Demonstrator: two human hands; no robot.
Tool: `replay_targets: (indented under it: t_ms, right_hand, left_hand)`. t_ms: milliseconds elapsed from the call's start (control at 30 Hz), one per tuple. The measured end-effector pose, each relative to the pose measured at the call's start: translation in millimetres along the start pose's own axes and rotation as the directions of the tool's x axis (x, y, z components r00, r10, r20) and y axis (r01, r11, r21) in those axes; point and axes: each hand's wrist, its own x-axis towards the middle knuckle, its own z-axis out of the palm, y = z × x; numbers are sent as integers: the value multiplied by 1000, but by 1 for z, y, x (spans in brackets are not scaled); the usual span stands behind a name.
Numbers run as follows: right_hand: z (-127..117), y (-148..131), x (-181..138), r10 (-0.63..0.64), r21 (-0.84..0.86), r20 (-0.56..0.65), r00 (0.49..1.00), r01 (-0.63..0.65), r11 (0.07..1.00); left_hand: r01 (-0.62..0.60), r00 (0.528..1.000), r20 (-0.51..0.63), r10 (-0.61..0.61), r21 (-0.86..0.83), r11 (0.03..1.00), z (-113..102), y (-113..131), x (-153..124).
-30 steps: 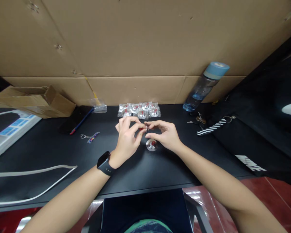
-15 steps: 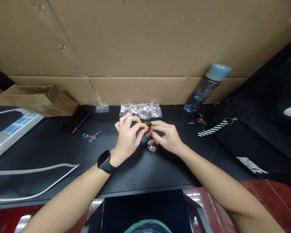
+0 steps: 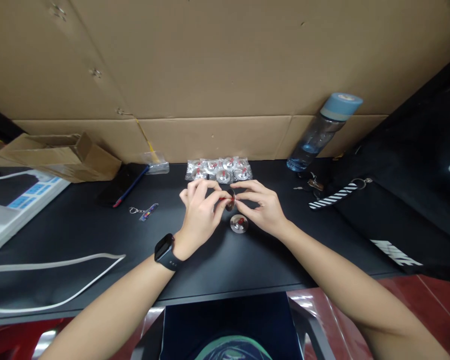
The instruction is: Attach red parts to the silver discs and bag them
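Between my two hands a small round metal finger cymbal (image 3: 231, 204) stands nearly edge-on, its red strap on the left side. My left hand (image 3: 201, 207), with a dark watch on the wrist, pinches the red strap between thumb and fingertips. On the other side, the fingertips of my right hand (image 3: 260, 206) press against the rim; their exact hold is partly hidden. Just below, a second finger cymbal (image 3: 239, 224) lies dome up on the black table, its red strap on top. Several more wrapped finger cymbals (image 3: 223, 176) lie behind my hands in clear plastic.
A cardboard box (image 3: 65, 157), a power strip (image 3: 32, 200) and a dark pouch (image 3: 118, 187) stand left. A small keychain (image 3: 148, 211) lies nearer. At right are a water bottle (image 3: 318, 137), keys (image 3: 315, 184) on a striped strap (image 3: 333, 196), and a black bag (image 3: 408, 210).
The held finger cymbal has turned from showing part of its face to nearly edge-on. My hands stay around it, and the view has shifted slightly.
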Motion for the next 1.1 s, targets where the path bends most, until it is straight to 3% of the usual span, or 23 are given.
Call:
replay_targets:
  t_ms: [300,667,900,1000,1100]
  right_hand:
    - [3,0,-1,24,20,-41,999,-23,1000]
    - [1,-5,4,52,28,-56,997,-50,998]
    - [-1,-4,4,95,84,-55,994,-90,992]
    - [-2,-4,4,98,94,-54,994,-92,991]
    - [-1,-5,3,102,105,-42,994,-97,990]
  left_hand:
    - [77,997,19,-76,-44,996,5,5,-4]
    - [70,997,37,-66,-115,991,4,8,-4]
    - [-35,982,170,80,-256,966,-5,-6,3]
    - [-119,968,192,161,-213,970,-7,-13,6]
    - [-136,967,192,168,-172,976,-7,-15,7]
